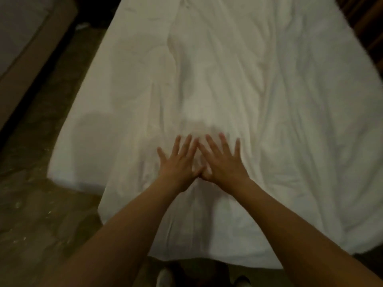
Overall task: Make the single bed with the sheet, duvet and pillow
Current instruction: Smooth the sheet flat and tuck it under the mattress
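Observation:
A white, wrinkled duvet lies spread over the single bed and hangs over its near end. The bare mattress corner with the sheet shows at the near left, uncovered by the duvet. My left hand and my right hand lie flat on the duvet side by side near the foot of the bed, fingers straight and spread, thumbs touching. No pillow is in view.
A dark patterned floor runs along the left of the bed. A second bed or box-like base stands at the far left. Dark wooden furniture borders the upper right. My feet show below the bed's end.

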### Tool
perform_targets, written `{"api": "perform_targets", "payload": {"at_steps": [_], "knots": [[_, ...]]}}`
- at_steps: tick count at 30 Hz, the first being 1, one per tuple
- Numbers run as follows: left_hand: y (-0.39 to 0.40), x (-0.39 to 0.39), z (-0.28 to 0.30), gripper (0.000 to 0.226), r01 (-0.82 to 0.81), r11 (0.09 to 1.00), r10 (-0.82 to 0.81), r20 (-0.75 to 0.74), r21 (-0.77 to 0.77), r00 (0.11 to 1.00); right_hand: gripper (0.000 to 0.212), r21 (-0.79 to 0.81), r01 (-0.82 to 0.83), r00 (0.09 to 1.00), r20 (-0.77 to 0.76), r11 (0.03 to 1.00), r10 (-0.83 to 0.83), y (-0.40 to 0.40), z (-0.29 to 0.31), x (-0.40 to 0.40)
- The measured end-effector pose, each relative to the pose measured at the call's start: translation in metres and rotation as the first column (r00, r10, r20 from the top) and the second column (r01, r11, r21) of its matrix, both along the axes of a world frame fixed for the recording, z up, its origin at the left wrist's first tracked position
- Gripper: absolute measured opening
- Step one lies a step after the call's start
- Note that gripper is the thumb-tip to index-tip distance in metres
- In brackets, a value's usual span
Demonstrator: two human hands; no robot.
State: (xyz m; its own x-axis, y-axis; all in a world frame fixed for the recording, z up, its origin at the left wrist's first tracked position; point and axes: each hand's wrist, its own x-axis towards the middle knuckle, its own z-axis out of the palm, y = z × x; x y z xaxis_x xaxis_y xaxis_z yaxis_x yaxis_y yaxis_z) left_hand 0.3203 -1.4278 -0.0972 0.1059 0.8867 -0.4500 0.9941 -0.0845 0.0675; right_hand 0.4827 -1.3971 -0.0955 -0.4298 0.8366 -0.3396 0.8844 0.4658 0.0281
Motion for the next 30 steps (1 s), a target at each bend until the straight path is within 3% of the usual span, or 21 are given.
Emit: {"api": "perform_targets", "payload": {"at_steps": [3, 5, 9, 13, 14, 18, 19, 21, 23, 26, 29, 30], "knots": [[-0.019, -0.030, -0.034, 0.087, -0.035, 0.984, -0.006, -0.228, -0.173, 0.974, 0.094, 0.010, 0.340, 0.896, 0.299, 0.940, -0.327, 0.024, -0.020, 0.122], [-0.008, -0.028, -0.038, 0.084, -0.089, 0.990, 0.052, -0.317, -0.105, 0.947, 0.099, 0.070, 0.451, 0.825, 0.346, 0.890, -0.446, 0.041, -0.020, 0.177], [0.068, 0.060, -0.018, 0.084, -0.192, 0.977, 0.204, -0.134, 0.093, 0.970, 0.094, 0.015, 0.471, 0.877, 0.106, 0.882, -0.469, 0.106, -0.015, 0.170], [0.148, 0.153, -0.002, 0.082, -0.056, 0.986, 0.072, -0.093, 0.159, 0.993, 0.077, 0.112, 0.048, 0.998, 0.029, 0.993, -0.052, 0.177, 0.001, 0.163], [0.159, 0.165, -0.007, 0.082, -0.094, 0.988, 0.106, -0.094, 0.122, 0.990, 0.074, 0.062, 0.043, 0.997, 0.055, 0.997, -0.046, 0.188, -0.001, 0.183], [0.158, 0.179, -0.042, 0.081, -0.464, 0.886, 0.463, -0.043, -0.015, 0.886, 0.082, -0.074, 0.372, 0.895, 0.295, 0.925, -0.336, 0.199, -0.025, 0.302], [0.157, 0.181, -0.047, 0.082, -0.506, 0.862, 0.503, -0.065, -0.041, 0.862, 0.083, -0.077, 0.383, 0.898, 0.267, 0.921, -0.351, 0.206, -0.026, 0.316], [0.164, 0.193, -0.041, 0.086, -0.560, 0.825, 0.556, -0.068, -0.079, 0.828, 0.077, -0.108, 0.405, 0.914, 0.054, 0.908, -0.401, 0.223, -0.023, 0.315], [0.180, 0.214, -0.034, 0.089, -0.574, 0.819, 0.574, 0.023, -0.026, 0.818, 0.070, -0.106, 0.455, 0.873, -0.144, 0.884, -0.466, 0.237, -0.024, 0.303], [0.201, 0.259, -0.016, 0.092, -0.428, 0.903, 0.422, 0.119, 0.034, 0.899, 0.074, -0.103, 0.530, 0.800, -0.266, 0.841, -0.537, 0.239, -0.030, 0.286], [0.195, 0.300, -0.022, 0.092, -0.238, 0.971, 0.240, 0.117, -0.029, 0.964, 0.081, -0.148, 0.598, 0.696, -0.391, 0.788, -0.602, 0.242, -0.031, 0.273], [0.191, 0.305, -0.030, 0.091, -0.244, 0.968, 0.249, 0.106, -0.055, 0.963, 0.075, -0.145, 0.576, 0.725, -0.364, 0.804, -0.585, 0.244, -0.032, 0.276]]}}
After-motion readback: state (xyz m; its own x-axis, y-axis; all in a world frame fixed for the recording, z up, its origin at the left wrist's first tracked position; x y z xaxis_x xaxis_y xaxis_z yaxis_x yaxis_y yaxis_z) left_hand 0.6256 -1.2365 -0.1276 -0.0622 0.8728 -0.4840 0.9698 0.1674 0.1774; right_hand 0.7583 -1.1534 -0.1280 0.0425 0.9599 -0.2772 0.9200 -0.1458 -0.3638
